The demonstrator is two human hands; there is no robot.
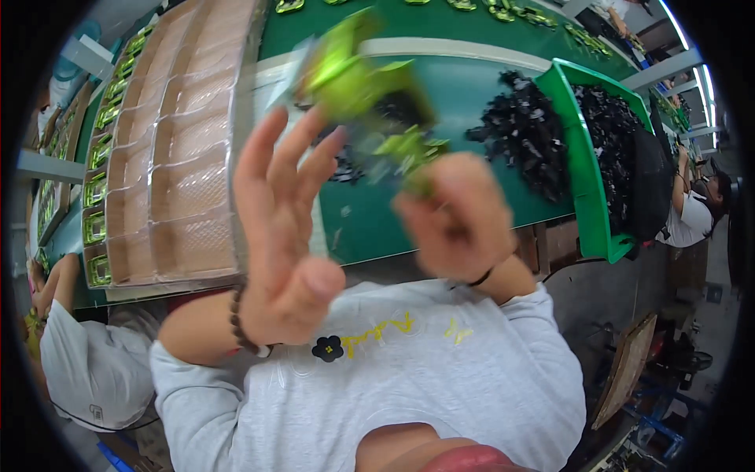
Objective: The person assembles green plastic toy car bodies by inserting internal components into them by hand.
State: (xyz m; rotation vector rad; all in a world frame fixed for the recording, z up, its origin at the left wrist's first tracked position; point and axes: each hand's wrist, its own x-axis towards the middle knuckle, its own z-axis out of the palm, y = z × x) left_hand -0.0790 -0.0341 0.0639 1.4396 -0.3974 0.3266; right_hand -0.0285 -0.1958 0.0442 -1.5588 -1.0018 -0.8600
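Observation:
My left hand (283,228), a beaded bracelet at its wrist, is open with fingers spread, palm up, and nothing shows in it. Just beyond its fingertips is a larger bright green plastic piece (346,75), smeared by motion; I cannot tell whether it touches them. My right hand (460,216) is closed, fingers curled in, with a small green plastic part (417,153) sticking out at its fingertips. Both hands are over the near edge of the green worktable (370,232). Small dark pieces (346,169) lie partly hidden behind the hands.
A divided tray (193,189) stands at the left, with green frames (96,189) along its left side. To the right are a heap of black parts (527,134) and a green bin (594,181) of similar parts. More green pieces (511,12) lie along the far belt. Co-workers (688,208) sit on both sides.

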